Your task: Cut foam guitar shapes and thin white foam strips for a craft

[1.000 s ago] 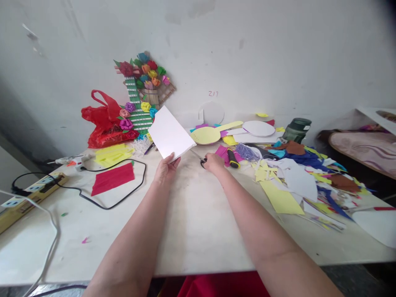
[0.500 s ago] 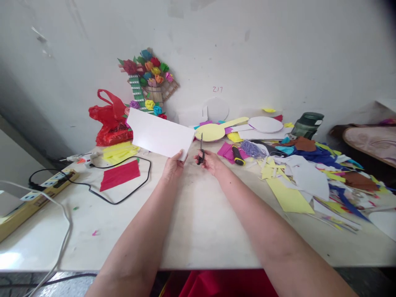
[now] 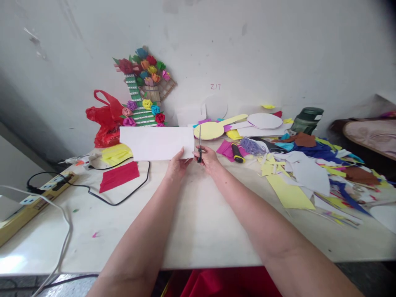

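Looking down, I see the white table [image 3: 192, 222] spread with coloured paper scraps [image 3: 306, 173] on its right side. At the back left a red plastic bag [image 3: 107, 119] slumps against the wall; I cannot tell what is inside. A dark green jar [image 3: 307, 120] stands at the back right, lid on. My left hand [image 3: 176, 167] pinches the lower right corner of a white paper sheet [image 3: 156, 143], held level above the table. My right hand [image 3: 208, 159] is closed around small scissors [image 3: 199, 144], blades upright just beside the sheet's right edge.
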A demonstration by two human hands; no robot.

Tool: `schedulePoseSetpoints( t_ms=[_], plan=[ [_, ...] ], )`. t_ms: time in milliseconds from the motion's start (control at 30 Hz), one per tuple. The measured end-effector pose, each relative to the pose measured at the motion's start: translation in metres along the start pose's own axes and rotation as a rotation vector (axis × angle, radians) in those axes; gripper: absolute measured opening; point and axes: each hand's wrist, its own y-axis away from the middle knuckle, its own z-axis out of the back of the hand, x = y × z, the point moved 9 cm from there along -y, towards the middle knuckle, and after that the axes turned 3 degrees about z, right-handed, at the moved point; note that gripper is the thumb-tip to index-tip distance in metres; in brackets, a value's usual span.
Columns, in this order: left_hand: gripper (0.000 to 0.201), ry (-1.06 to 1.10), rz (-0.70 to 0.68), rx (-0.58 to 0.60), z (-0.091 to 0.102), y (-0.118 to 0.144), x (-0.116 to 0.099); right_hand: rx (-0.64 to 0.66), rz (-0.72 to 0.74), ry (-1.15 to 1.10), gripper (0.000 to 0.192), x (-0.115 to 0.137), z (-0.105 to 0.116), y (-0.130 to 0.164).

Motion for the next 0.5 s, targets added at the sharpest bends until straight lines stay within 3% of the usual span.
schedulePoseSetpoints(
  t_ms=[100, 267, 500],
  plan=[
    [0.018, -0.037, -0.014, -0.056, 0.008, -0.002, -0.007, 0.001, -0.002, -0.010, 0.041, 0.000, 0.004, -0.002],
    [0.018, 0.098, -0.071, -0.158, 0.021, -0.006, -0.019, 0.105, -0.012, 0.040, 0.029, -0.005, -0.006, 0.002],
    [0.015, 0.192, -0.134, -0.132, 0.025, -0.007, -0.031, 0.318, -0.073, 0.119, 0.038, -0.017, -0.032, 0.017]
  ],
)
